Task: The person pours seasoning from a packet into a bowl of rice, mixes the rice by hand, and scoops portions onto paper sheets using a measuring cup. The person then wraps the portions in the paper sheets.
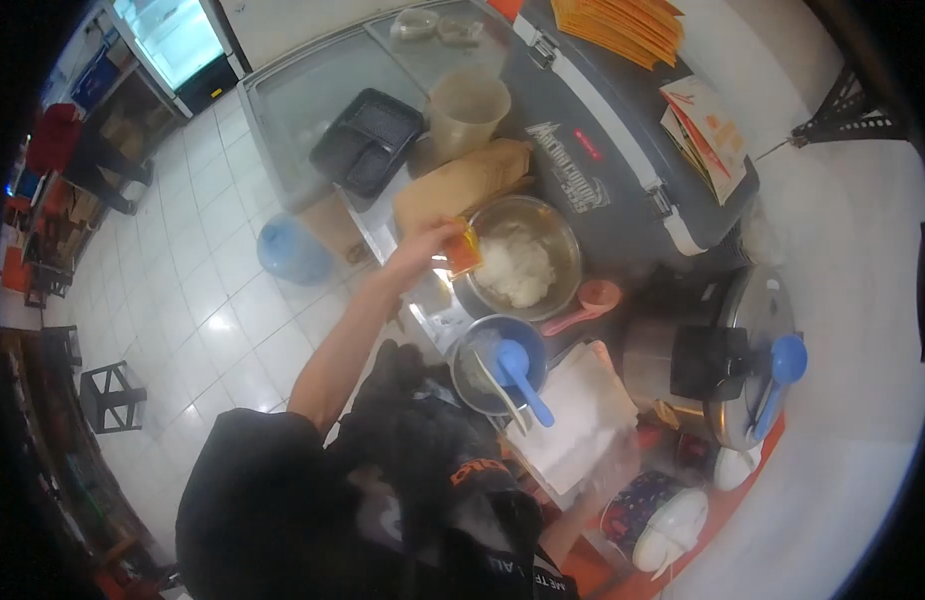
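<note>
My left hand (423, 250) is closed on a small orange-and-yellow sachet (466, 250) at the left rim of a metal bowl (573, 240). White rice (523, 268) lies heaped in that bowl. Low on the right, my right hand (583, 508) is smeared by motion beside a stack of white paper sheets (578, 420) and a dark patterned container (633, 505). Its fingers cannot be made out. Between the hands stands a smaller bowl (465, 385) holding a blue ladle (523, 375) and a pale utensil. A pink ladle (588, 302) rests right of the rice.
A large metal pot (663, 370) stands right, a blue spoon (786, 370) on its lid. Behind are a grey cooler box (623, 170), brown paper (463, 185), a plastic tub (470, 105) and black trays (368, 140). Another person (73, 150) stands far left.
</note>
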`<state>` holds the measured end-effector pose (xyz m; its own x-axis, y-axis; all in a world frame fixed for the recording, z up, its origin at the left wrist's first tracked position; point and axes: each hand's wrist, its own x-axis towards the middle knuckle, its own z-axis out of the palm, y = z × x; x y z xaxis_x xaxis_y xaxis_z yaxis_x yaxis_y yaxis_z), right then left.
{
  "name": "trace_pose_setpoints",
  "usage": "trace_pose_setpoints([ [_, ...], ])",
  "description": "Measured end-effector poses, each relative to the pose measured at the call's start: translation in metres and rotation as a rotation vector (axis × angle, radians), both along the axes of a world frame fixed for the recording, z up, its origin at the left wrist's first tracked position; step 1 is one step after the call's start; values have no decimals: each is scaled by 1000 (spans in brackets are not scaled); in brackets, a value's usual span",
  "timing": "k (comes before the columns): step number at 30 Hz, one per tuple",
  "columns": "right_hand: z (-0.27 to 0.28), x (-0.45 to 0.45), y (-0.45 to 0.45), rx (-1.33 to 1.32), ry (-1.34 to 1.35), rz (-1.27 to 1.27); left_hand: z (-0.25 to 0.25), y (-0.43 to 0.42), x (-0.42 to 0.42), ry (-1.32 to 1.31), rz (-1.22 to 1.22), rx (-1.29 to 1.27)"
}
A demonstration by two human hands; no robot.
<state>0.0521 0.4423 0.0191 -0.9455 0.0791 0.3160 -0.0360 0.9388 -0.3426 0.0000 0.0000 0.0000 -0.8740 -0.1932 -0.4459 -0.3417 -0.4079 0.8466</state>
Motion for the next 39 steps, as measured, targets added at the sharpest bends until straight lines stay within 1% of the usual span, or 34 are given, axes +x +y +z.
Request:
trace_pose_setpoints([
  [2,13,-2,-6,-368,-243,-23,-9,18,-4,63,110,80],
  [3,6,-10,-35,-529,-283,73,-9,22,3,0,101,32],
  [5,-17,-28,-93,-865,-392,238,-15,49,-15,24,196,146],
  [6,23,-39,-131,-725,-482,283,-29,62,-25,50,191,223],
  [7,20,-50,-149,-737,-533,326,-33,73,-29,50,187,230],
  [8,13,-58,-163,-754,-589,370,-35,85,-31,31,220,298],
  [9,7,-64,-173,-749,-593,362,-36,96,-33,9,253,370],
  [10,-2,-71,-183,-814,-629,294,-31,101,-38,8,247,374],
  [11,-7,-78,-191,-874,-669,222,-20,105,-41,30,246,449],
  [12,4,-81,-199,-816,-673,168,-16,109,-39,43,248,527],
  [13,2,-81,-200,-804,-685,155,-23,113,-40,28,250,540],
  [15,-8,-89,-202,-815,-682,131,-36,113,-47,61,262,564],
  [16,-16,-92,-202,-807,-683,128,-33,113,-49,59,263,572],
  [18,-27,-93,-202,-899,-637,134,-30,110,-50,23,267,597],
  [19,-28,-94,-204,-896,-638,125,-31,107,-51,16,262,602],
  [21,-26,-94,-206,-1001,-630,51,-31,103,-51,10,193,556],
  [24,-22,-95,-213,-997,-582,-10,-28,100,-51,-19,176,590],
  [28,-26,-96,-205,-1037,-565,-23,-37,98,-48,-28,116,585],
  [31,-28,-98,-198,-965,-522,-59,-41,99,-44,-29,71,595],
  [33,-29,-101,-195,-1049,-586,-99,-41,102,-44,-53,64,560],
  [39,-16,-101,-198,-1027,-514,-84,-44,105,-41,-6,41,593],
])
